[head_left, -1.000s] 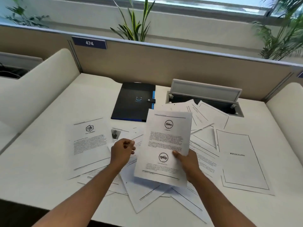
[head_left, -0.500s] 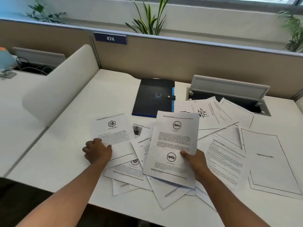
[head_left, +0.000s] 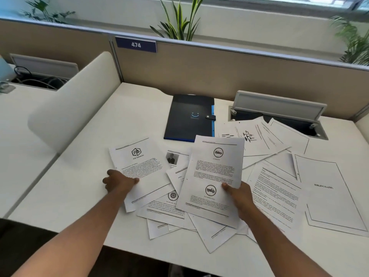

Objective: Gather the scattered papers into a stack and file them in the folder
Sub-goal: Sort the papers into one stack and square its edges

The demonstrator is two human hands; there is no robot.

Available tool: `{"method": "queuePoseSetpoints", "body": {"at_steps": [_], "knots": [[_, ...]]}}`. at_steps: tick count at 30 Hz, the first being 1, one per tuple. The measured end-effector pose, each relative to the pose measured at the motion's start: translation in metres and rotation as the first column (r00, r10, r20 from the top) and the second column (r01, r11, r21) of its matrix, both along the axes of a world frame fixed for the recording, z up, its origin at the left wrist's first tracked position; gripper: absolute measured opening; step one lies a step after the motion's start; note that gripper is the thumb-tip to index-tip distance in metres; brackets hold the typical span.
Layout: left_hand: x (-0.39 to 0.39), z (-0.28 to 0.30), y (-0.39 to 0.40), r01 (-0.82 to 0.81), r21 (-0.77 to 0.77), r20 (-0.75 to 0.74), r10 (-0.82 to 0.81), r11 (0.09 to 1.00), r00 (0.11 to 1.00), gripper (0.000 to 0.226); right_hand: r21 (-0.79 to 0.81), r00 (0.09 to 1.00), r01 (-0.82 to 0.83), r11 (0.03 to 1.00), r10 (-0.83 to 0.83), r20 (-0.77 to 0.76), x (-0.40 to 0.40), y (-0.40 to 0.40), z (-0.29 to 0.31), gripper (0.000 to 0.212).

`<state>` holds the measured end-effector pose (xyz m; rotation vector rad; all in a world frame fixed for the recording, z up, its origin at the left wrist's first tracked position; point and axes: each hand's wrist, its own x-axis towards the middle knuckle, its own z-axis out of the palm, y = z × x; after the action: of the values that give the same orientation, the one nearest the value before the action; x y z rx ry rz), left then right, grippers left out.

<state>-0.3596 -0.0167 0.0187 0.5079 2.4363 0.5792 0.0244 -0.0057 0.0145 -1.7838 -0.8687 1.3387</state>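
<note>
Desk (head_left: pixel 83 176) with loose papers (head_left: pixel 273 188), closed folder (head_left: pixel 190 116), two hands.
Left hand (head_left: pixel 118 181): thumb on top, pinching the left edge of the logo sheet (head_left: pixel 139 168) at the spread's left. Right hand (head_left: pixel 238 193): thumb pinching the lower right of the car sheet (head_left: pixel 214 172), raised mid-spread. Papers fan from the desk's middle to its right edge; the folder lies behind them, near the back edge.

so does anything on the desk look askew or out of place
Yes: the papers lie fanned over the desk at many angles, overlapping, some hanging past its front edge. The folder is still snapped shut behind them. Each of the hands, left and right, grips one sheet.
</note>
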Motion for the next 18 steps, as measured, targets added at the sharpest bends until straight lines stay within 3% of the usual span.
{"method": "queuePoseSetpoints", "body": {"at_steps": [4,6,12,18], "knots": [[-0.005,-0.002,-0.006,0.083,0.100,-0.007,-0.083,0.991,0.997,0.042,0.008,1.000,0.012,1.000,-0.012,0.002,0.005,-0.001,-0.003,0.021],[0.000,0.000,-0.006,0.104,0.170,-0.043,-0.098,0.980,0.994,0.033,0.014,1.000,0.028,1.000,-0.027,-0.005,0.007,-0.002,-0.004,0.023],[-0.004,0.013,0.005,0.105,0.376,-0.029,-0.102,0.921,0.994,0.019,0.026,0.998,0.069,0.997,-0.068,-0.016,0.013,-0.004,-0.003,0.019],[-0.005,0.014,0.004,0.337,0.326,0.075,-0.380,0.883,0.922,0.035,0.024,0.997,0.083,0.996,-0.082,-0.009,0.015,-0.005,-0.006,0.020]]}}
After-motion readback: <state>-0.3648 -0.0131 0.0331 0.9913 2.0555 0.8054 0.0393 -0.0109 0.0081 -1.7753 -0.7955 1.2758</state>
